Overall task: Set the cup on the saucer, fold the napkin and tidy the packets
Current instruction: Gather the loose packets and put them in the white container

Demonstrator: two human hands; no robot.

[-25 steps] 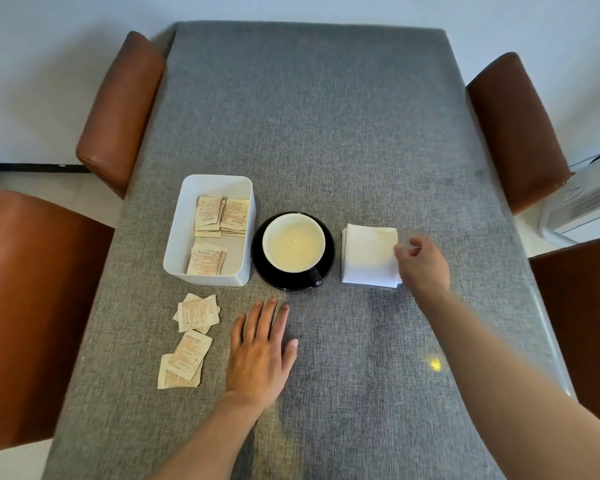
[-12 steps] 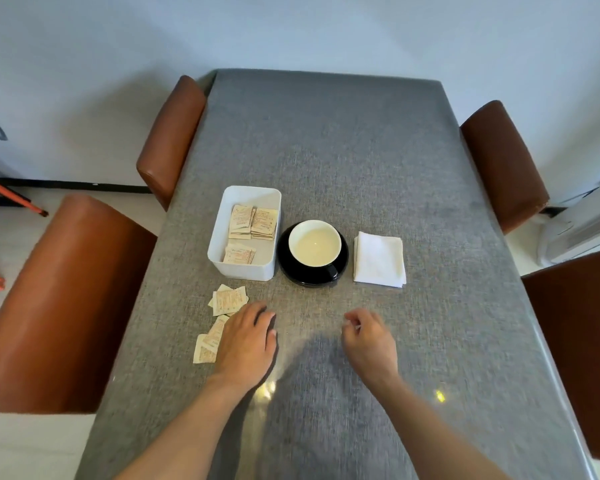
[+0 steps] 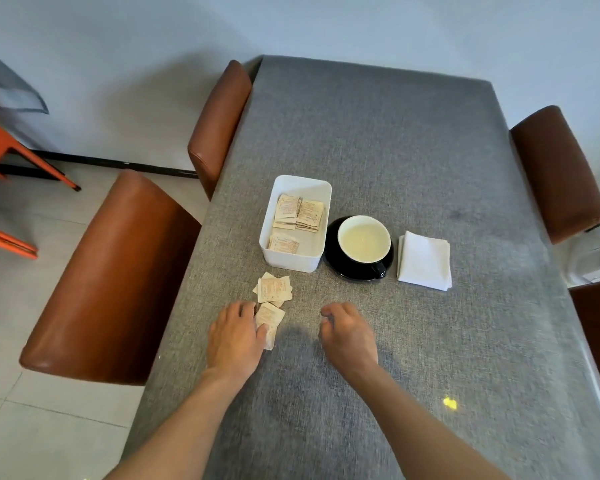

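Landmark: white bin (image 3: 297,268).

Right hand (image 3: 349,336), nearest the camera and right of the bin: it has come back from the napkin, where it was a second ago, and now sits low over the bare cloth. Fingers loosely curled, holding nothing.

Left hand (image 3: 234,337), below the bin: it has slid left onto the loose packets. Fingers lie on the near packets (image 3: 269,320), the thumb against their edge. Whether it is pinching one yet, cannot tell.

Second loose pile (image 3: 274,289), between that hand and the bin, untouched.

Bin holds several packets (image 3: 298,214) already.

Cup (image 3: 363,239) sits on the saucer (image 3: 333,261), just right of the bin and touching it or nearly so. Napkin (image 3: 424,259), right again, lies folded as a square.

Judgement: cup and napkin steps look done. The right hand leaving the napkin and the left reaching the packets mark the switch to the final step: moving both loose piles into the bin.
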